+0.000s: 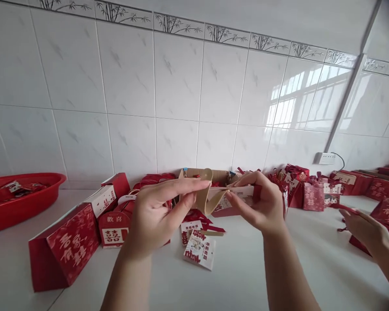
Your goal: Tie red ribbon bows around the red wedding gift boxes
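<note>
A tan, ribbon-like strip (202, 199) bends in a loose curve between my two hands, above the table. My left hand (160, 211) is closed, its straight fingers and thumb pinching one end. The other end sits between the thumb and fingers of my right hand (257, 201), close to a small gold-coloured dot. Just behind that hand is a red box with a white printed panel (241, 196); I cannot tell whether the hand touches it. Below the strip lie square printed cards (200, 249) and dark red ribbons (204, 219).
Red gift boxes stand at the left (74, 242), with a red basin (22, 203) beyond them. A cardboard carton (220, 176) is against the tiled wall. More red packages (313, 196) line the right. Another person's hand (368, 226) reaches in at the right edge.
</note>
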`<act>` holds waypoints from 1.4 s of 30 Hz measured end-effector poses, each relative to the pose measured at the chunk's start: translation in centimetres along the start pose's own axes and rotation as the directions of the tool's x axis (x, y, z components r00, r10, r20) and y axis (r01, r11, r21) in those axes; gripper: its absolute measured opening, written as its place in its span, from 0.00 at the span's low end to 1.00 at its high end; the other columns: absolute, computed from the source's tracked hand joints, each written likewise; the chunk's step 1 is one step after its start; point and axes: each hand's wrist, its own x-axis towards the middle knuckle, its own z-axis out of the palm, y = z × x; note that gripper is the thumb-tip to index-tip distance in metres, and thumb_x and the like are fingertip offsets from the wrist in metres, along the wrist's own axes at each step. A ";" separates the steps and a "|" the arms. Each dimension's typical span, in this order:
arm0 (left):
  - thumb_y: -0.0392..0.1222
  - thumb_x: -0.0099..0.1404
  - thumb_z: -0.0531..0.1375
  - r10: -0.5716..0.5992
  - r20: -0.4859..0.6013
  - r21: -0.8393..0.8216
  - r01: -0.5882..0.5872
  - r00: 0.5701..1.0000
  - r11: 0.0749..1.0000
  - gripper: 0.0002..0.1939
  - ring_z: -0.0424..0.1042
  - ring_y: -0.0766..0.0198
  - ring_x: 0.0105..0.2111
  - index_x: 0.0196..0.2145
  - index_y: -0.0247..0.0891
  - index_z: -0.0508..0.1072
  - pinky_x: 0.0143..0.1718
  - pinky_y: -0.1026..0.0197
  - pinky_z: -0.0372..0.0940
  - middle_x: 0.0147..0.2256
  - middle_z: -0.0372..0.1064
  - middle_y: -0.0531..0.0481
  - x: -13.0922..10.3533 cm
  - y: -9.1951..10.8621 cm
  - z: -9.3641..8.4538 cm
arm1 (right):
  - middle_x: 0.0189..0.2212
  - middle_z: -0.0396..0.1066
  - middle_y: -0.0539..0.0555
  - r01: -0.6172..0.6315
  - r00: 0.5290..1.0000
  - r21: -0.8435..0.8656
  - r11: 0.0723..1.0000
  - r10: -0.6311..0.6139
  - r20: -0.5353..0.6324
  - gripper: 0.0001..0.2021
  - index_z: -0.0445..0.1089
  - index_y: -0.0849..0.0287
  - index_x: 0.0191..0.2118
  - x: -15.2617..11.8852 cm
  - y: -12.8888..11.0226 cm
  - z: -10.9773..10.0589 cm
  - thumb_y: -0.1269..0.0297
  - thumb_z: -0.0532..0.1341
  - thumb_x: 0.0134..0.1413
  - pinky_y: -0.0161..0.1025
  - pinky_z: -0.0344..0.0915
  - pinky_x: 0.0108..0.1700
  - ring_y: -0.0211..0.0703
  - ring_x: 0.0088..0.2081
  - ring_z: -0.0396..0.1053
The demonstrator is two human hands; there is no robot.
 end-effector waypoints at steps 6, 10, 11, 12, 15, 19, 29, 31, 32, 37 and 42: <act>0.36 0.61 0.62 -0.038 0.133 0.007 0.038 0.990 0.999 0.09 0.74 0.60 0.43 0.39 0.46 0.78 0.38 0.60 0.73 0.41 0.75 0.51 0.5 -1.2 1.4 | 0.24 0.67 0.49 0.084 0.996 0.067 0.994 -0.085 0.014 0.09 0.64 0.57 0.31 -0.6 -0.5 0.8 0.72 0.65 0.45 0.36 0.64 0.25 0.37 0.25 0.66; 0.37 0.65 0.59 -0.172 0.118 -0.012 0.174 0.978 0.985 0.08 0.74 0.63 0.38 0.41 0.42 0.76 0.36 0.63 0.71 0.37 0.75 0.50 0.7 -1.7 2.2 | 0.23 0.66 0.49 0.075 0.997 0.073 0.995 -0.077 0.027 0.10 0.63 0.56 0.31 -0.5 0.0 1.4 0.73 0.65 0.45 0.35 0.60 0.22 0.36 0.24 0.63; 0.38 0.65 0.58 -0.199 0.128 -0.040 0.205 0.972 0.978 0.08 0.74 0.64 0.35 0.40 0.41 0.75 0.34 0.64 0.70 0.35 0.75 0.50 0.8 -1.7 2.3 | 0.23 0.66 0.49 0.074 0.997 0.085 0.994 -0.077 0.027 0.10 0.63 0.56 0.31 -0.4 0.1 1.4 0.73 0.65 0.44 0.35 0.59 0.22 0.37 0.24 0.63; 0.38 0.66 0.58 -0.223 0.141 -0.074 0.235 0.965 0.969 0.07 0.74 0.64 0.34 0.40 0.40 0.75 0.32 0.65 0.70 0.34 0.75 0.50 0.7 -1.7 2.4 | 0.23 0.66 0.49 0.076 0.997 0.100 0.992 -0.079 0.023 0.11 0.64 0.57 0.31 -0.4 0.1 1.5 0.74 0.66 0.43 0.36 0.60 0.22 0.37 0.24 0.63; 0.39 0.66 0.57 -0.268 0.183 -0.172 0.299 0.946 0.939 0.06 0.74 0.63 0.34 0.38 0.38 0.74 0.32 0.65 0.70 0.35 0.75 0.48 0.7 -1.4 2.4 | 0.24 0.67 0.50 0.067 0.997 0.130 0.989 -0.069 0.015 0.11 0.64 0.57 0.31 -0.5 0.0 1.5 0.75 0.66 0.42 0.37 0.61 0.24 0.38 0.25 0.64; 0.39 0.66 0.58 -0.287 0.208 -0.214 0.330 0.935 0.920 0.06 0.74 0.64 0.33 0.39 0.39 0.74 0.31 0.66 0.70 0.35 0.75 0.49 0.7 -1.1 2.5 | 0.24 0.67 0.50 0.032 0.999 0.130 0.991 -0.034 0.014 0.12 0.63 0.57 0.30 -0.7 -0.2 1.4 0.76 0.66 0.42 0.36 0.60 0.22 0.37 0.24 0.63; 0.37 0.65 0.58 -0.258 0.331 -0.310 0.362 0.908 0.879 0.08 0.75 0.64 0.32 0.42 0.40 0.71 0.26 0.67 0.71 0.36 0.74 0.49 0.3 -0.5 2.4 | 0.25 0.68 0.50 0.132 0.991 0.083 0.988 -0.129 -0.042 0.11 0.66 0.57 0.32 -0.8 -0.3 1.1 0.76 0.66 0.44 0.39 0.63 0.25 0.40 0.26 0.67; 0.38 0.64 0.58 -0.203 0.325 -0.363 0.320 0.924 0.875 0.10 0.75 0.59 0.38 0.44 0.40 0.69 0.32 0.62 0.73 0.41 0.73 0.45 0.1 -0.7 2.3 | 0.25 0.69 0.51 0.242 0.968 0.052 0.969 -0.238 -0.075 0.11 0.67 0.57 0.33 -0.8 -0.2 1.1 0.78 0.66 0.44 0.41 0.65 0.26 0.42 0.27 0.68; 0.39 0.63 0.59 -0.148 0.308 -0.389 0.266 0.940 0.882 0.10 0.74 0.57 0.40 0.44 0.39 0.70 0.35 0.59 0.73 0.42 0.73 0.44 0.1 -0.9 2.2 | 0.25 0.70 0.52 0.292 0.953 0.032 0.956 -0.288 -0.088 0.12 0.67 0.57 0.34 -0.8 -0.2 1.1 0.78 0.65 0.44 0.42 0.65 0.27 0.42 0.27 0.69; 0.31 0.58 0.63 0.049 0.255 -0.343 0.043 0.966 0.938 0.08 0.73 0.58 0.40 0.36 0.39 0.74 0.42 0.56 0.71 0.37 0.74 0.46 0.1 -2.0 1.7 | 0.30 0.71 0.53 0.393 0.917 -0.022 0.919 -0.393 -0.069 0.11 0.67 0.56 0.34 -0.9 -0.1 1.1 0.80 0.63 0.46 0.42 0.66 0.28 0.43 0.30 0.70; 0.24 0.56 0.64 0.072 0.273 -0.258 0.001 0.959 0.966 0.12 0.74 0.60 0.38 0.33 0.41 0.75 0.43 0.56 0.69 0.36 0.76 0.50 0.4 -1.7 1.0 | 0.33 0.69 0.53 0.394 0.918 0.020 0.919 -0.393 -0.047 0.12 0.66 0.57 0.32 -1.0 -0.7 1.4 0.82 0.60 0.47 0.41 0.67 0.29 0.41 0.33 0.69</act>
